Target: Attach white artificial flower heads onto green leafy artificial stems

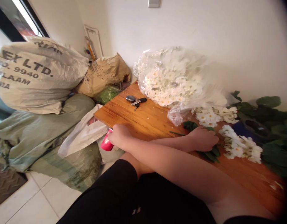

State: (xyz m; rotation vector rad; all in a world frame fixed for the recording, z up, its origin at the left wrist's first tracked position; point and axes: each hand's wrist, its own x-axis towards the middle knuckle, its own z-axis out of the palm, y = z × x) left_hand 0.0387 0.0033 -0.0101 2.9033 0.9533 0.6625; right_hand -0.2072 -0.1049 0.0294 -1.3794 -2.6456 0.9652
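Note:
My forearms cross in front of me, the right one over the left. On the left side, my right hand (120,135) is closed around a red can (107,142) with white print, held past the table's front edge. My left hand (203,139) is on the right, in a fist over the wooden table (124,115). Green leaves and a thin green stem (177,133) stick out around that fist; its grip hides most of the stem. White flower clusters (241,144) lie just right of it, and more white flowers (207,117) lie behind it.
A clear plastic bag of white flowers (162,87) leans against the wall. Keys (136,102) lie on the table. Large sacks (36,74) and a white plastic bag (84,132) crowd the left. Dark green leaves (278,140) and a dark blue object (252,129) are at the right.

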